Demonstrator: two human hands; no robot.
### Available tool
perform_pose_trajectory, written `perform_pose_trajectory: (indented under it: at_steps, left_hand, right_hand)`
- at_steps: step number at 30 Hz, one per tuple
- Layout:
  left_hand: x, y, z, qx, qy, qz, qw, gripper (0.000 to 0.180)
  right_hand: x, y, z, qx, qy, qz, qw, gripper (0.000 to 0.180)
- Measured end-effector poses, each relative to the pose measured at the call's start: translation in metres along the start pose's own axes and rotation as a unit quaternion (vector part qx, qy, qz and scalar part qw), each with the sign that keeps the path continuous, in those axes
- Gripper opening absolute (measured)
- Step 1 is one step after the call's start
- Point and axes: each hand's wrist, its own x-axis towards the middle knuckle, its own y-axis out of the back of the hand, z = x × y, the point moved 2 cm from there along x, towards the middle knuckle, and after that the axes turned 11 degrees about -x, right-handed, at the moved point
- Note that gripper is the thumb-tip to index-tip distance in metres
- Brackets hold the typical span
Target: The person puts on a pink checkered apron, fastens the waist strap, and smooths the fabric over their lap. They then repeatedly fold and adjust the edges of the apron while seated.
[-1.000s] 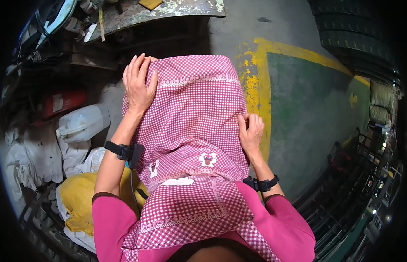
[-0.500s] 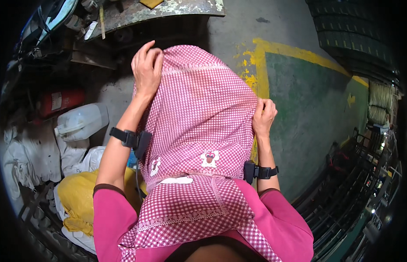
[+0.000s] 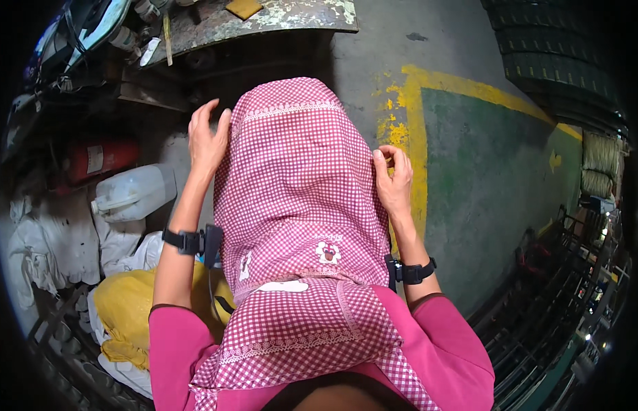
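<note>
A pink-and-white checked apron lies draped over my lap, with a lace trim and small white animal patches. My left hand hovers at its left edge, fingers apart and holding nothing. At the opposite edge is my right hand, with loosely bent fingers beside the cloth and nothing visible in them. Each wrist wears a black strap with a small block, the left strap and the right strap.
A worn workbench stands ahead on the left. Beside me at left are a red cylinder, a translucent plastic jug and a yellow bag. Metal racks line the right, past the green floor with yellow markings.
Both hands have let go of the apron's edges. My left hand has moved left and down, my right slightly left. The lifted cloth has dropped and lies smoother and narrower over my lap.
</note>
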Motion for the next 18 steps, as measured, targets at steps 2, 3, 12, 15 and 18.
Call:
perform_pose_trajectory:
  at_steps: [2, 3, 12, 15, 18]
  left_hand:
    - [-0.022, 0.011, -0.004, -0.029, 0.081, -0.031, 0.996, 0.042]
    - [-0.033, 0.018, -0.007, -0.030, 0.104, -0.045, 0.993, 0.042]
    - [-0.129, 0.045, -0.044, -0.054, 0.271, -0.159, 0.948, 0.051]
    - [-0.141, 0.041, -0.046, -0.097, 0.271, -0.167, 0.943, 0.048]
    - [-0.149, 0.039, -0.042, -0.155, 0.259, -0.146, 0.942, 0.046]
  right_hand:
    - [-0.007, -0.003, 0.012, 0.030, -0.070, -0.011, 0.997, 0.030]
    - [-0.013, -0.005, 0.019, 0.061, -0.136, -0.022, 0.989, 0.033]
    - [-0.080, 0.012, 0.088, 0.165, -0.375, -0.264, 0.873, 0.065]
    - [-0.101, 0.022, 0.095, 0.179, -0.376, -0.305, 0.856, 0.061]
    - [-0.111, 0.030, 0.087, 0.204, -0.362, -0.235, 0.879, 0.053]
